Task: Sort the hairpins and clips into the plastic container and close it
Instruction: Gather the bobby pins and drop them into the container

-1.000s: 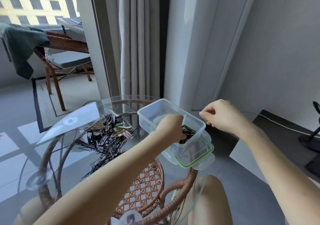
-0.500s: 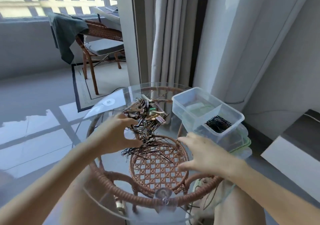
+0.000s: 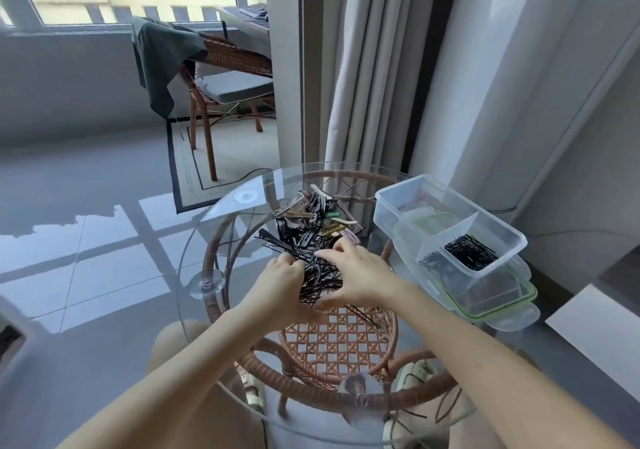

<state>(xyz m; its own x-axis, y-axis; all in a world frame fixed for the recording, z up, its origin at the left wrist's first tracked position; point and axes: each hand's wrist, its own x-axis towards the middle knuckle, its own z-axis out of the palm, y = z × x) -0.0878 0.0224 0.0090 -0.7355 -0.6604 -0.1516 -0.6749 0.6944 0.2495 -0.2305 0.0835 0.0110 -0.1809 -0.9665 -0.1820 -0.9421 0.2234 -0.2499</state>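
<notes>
Both forearms reach forward over the round glass counter point(image 3: 214, 227). The left hand point(image 3: 280, 284) and right hand point(image 3: 360, 275) cup a bundle of thin black hairpins point(image 3: 320, 280) between them, fingers point(image 3: 329, 253) curled around the loose, splayed wires. Just beyond lies the heap of hair clips point(image 3: 311, 216), a jumble of silver, black, beige, green and pink pieces. To the right, the clear plastic container point(image 3: 450, 227) stands open on its green-sealed lid point(image 3: 498, 306); its near compartment holds black hairpins, its far compartment looks bare.
</notes>
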